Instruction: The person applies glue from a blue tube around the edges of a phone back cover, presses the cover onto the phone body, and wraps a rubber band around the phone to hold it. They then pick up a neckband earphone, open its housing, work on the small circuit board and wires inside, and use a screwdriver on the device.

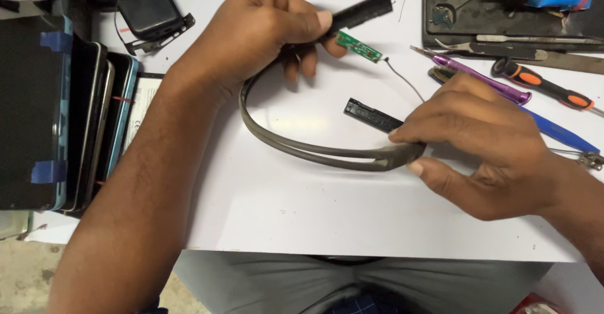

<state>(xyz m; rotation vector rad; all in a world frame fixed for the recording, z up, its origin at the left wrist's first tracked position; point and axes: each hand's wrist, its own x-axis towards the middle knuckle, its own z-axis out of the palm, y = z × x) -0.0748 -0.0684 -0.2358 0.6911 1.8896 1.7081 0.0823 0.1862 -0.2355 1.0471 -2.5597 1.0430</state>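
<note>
The curved grey rubber neckband [302, 147] arcs across the middle of the white table [283, 207], held at both ends; my left hand [264, 28] pinches its far black end piece, thumb pressed on top, where a small green circuit board [357, 46] pokes out with a thin wire trailing right; my right hand [484, 147] grips the near right end, fingers curled over it, beside a loose black plastic cover [372, 115]; far right lie a purple-handled screwdriver [472, 75] and an orange-and-black screwdriver [541, 84]; at left stands a row of phones [94, 125].
</note>
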